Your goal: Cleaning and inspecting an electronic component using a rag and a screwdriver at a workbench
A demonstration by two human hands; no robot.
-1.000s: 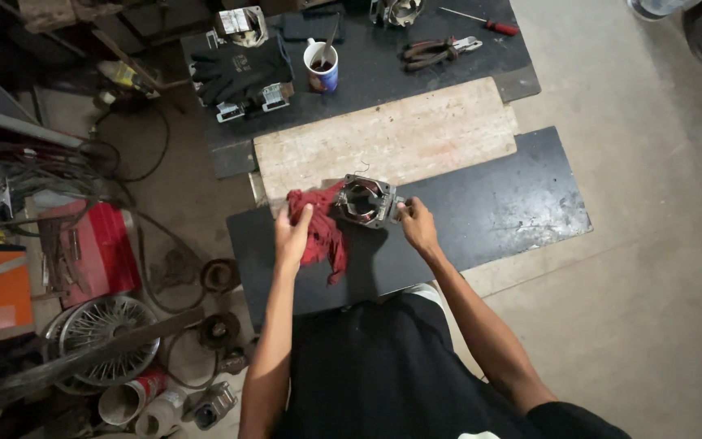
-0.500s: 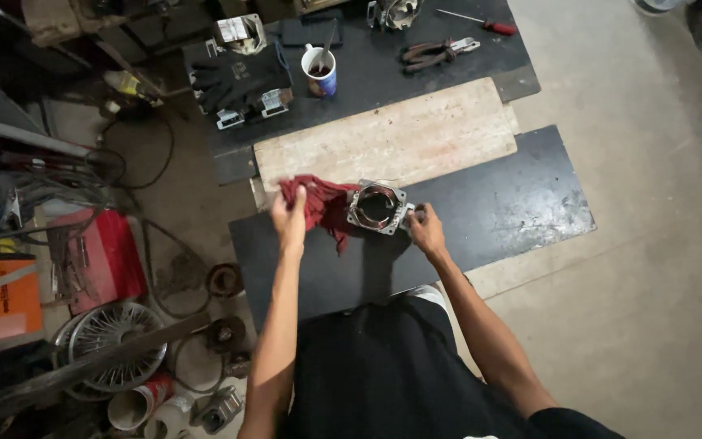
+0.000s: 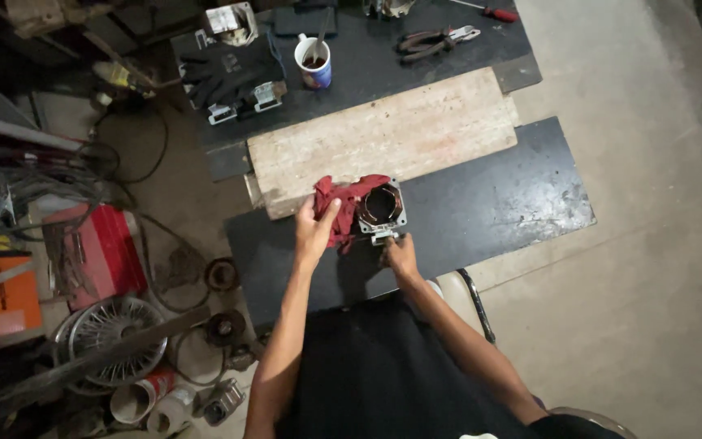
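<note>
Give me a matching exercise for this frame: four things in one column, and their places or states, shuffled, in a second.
Things:
1. red cloth rag
2. square metal housing with round bore
3. white ceramic mug
4. pale wooden board

Places or states:
A. on the far black bench, near black gloves
B. under the left hand
C. lying between the two black surfaces
D. touched by the right hand

Pairs: 1-B, 2-D, 3-A, 4-C

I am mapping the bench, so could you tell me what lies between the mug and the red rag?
In the head view, the pale wooden board lies between the mug and the red rag.
</note>
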